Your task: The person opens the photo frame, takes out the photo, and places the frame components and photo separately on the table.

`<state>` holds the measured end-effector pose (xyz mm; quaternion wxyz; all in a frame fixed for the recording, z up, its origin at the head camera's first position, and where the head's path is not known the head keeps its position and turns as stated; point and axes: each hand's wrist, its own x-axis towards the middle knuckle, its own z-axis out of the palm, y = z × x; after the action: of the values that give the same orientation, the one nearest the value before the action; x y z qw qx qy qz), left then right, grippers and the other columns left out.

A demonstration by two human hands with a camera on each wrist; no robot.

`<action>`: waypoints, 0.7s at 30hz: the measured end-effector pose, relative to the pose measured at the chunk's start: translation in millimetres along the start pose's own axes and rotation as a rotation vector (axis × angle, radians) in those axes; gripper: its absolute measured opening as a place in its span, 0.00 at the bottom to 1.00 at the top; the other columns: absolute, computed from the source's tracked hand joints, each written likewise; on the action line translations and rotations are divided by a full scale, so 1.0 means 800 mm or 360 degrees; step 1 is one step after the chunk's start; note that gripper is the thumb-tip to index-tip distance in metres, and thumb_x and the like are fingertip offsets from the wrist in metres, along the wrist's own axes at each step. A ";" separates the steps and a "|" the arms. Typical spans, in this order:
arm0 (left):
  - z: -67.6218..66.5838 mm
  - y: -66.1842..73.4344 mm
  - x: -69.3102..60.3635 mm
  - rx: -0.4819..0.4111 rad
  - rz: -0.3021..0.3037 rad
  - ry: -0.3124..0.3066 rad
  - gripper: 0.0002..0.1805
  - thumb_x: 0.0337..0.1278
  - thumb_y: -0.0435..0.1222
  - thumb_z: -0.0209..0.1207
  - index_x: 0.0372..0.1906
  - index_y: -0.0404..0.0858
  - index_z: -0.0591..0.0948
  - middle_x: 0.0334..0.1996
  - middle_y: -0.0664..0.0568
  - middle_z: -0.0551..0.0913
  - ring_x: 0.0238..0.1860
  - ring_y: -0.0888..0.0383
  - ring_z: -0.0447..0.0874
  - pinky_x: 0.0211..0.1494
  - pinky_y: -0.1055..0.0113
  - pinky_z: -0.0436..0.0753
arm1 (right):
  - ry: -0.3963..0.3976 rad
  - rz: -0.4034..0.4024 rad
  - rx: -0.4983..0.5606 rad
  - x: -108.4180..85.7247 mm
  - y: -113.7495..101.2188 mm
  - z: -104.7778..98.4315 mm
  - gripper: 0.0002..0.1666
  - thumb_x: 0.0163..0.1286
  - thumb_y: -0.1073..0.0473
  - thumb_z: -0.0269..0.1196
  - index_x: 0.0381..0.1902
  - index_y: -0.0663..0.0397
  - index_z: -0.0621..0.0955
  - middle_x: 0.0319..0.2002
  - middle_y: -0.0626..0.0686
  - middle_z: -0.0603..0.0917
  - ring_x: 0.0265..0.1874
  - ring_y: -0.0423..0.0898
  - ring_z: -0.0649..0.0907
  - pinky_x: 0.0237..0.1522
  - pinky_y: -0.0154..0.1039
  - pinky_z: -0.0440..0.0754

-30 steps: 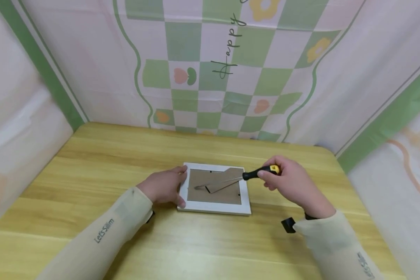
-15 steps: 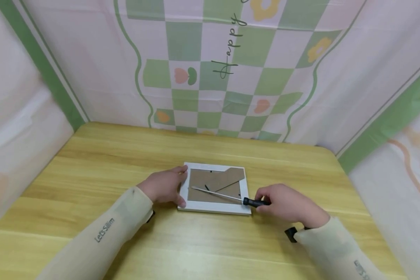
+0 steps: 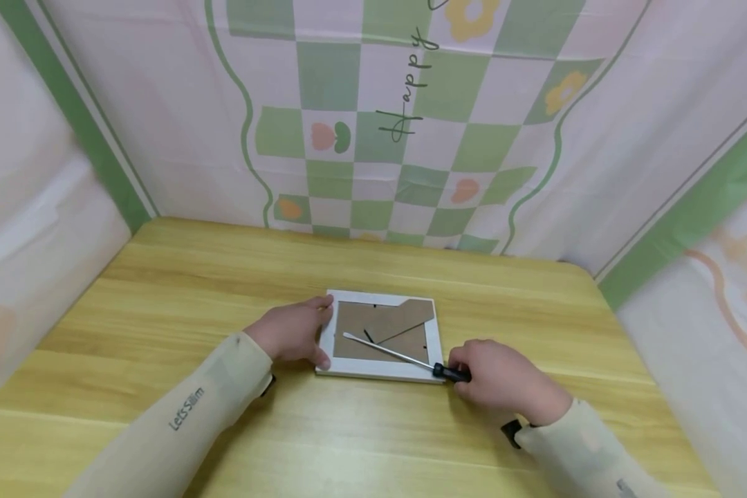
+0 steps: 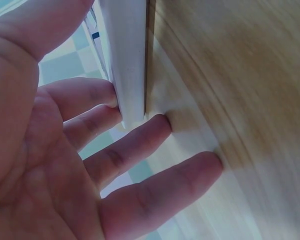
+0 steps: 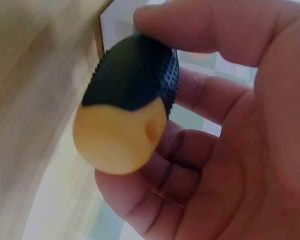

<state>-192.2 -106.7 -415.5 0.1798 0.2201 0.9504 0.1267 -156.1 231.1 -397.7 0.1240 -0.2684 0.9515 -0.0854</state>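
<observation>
A white picture frame (image 3: pixel 380 368) lies back side up on the table, its brown backing board (image 3: pixel 355 318) and fold-flat stand flap (image 3: pixel 407 318) showing. My left hand (image 3: pixel 291 332) holds its left side, thumb at the near corner and fingers at the far one; the left wrist view has fingertips against the white edge (image 4: pixel 127 55). My right hand (image 3: pixel 507 380) grips a flathead screwdriver (image 3: pixel 451 373) by its black and yellow handle (image 5: pixel 122 135). The shaft slants leftward over the backing, crossing the near right corner. Whether the tip touches the board, I cannot tell.
The wood-grain table (image 3: pixel 224 277) spreads around the frame. A printed curtain (image 3: pixel 386 145) with green checks hangs behind the table's far edge, and more fabric hangs at both sides. Small black tabs (image 3: pixel 425 347) sit at the backing's edge.
My right hand has come down and toward me with the screwdriver, whose handle now lies low by the frame's near right corner. The left hand and frame stay in place.
</observation>
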 end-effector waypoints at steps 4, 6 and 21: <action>0.000 0.000 0.001 -0.0006 0.0002 0.0006 0.54 0.47 0.53 0.74 0.75 0.35 0.63 0.78 0.49 0.53 0.70 0.47 0.64 0.65 0.51 0.71 | 0.0028 -0.0022 -0.0015 -0.001 -0.003 0.001 0.09 0.55 0.61 0.70 0.35 0.44 0.84 0.27 0.41 0.74 0.25 0.41 0.72 0.30 0.42 0.73; 0.001 0.000 0.001 -0.0002 0.0002 0.0008 0.54 0.46 0.53 0.74 0.75 0.35 0.63 0.78 0.49 0.53 0.70 0.46 0.64 0.64 0.51 0.71 | 0.0042 -0.0013 -0.0026 -0.002 -0.004 0.002 0.08 0.55 0.61 0.70 0.33 0.45 0.84 0.27 0.42 0.74 0.24 0.41 0.72 0.30 0.42 0.73; 0.001 0.000 0.000 0.0000 -0.0013 -0.0009 0.54 0.47 0.53 0.74 0.76 0.36 0.62 0.78 0.49 0.52 0.70 0.46 0.65 0.63 0.50 0.72 | 0.0051 0.0089 0.0038 -0.004 0.004 0.010 0.13 0.56 0.60 0.69 0.21 0.44 0.75 0.20 0.42 0.72 0.21 0.41 0.71 0.27 0.41 0.71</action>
<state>-192.0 -106.5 -416.2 0.1830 0.2165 0.9507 0.1253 -152.7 234.6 -405.4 0.1143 -0.2390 0.9593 -0.0976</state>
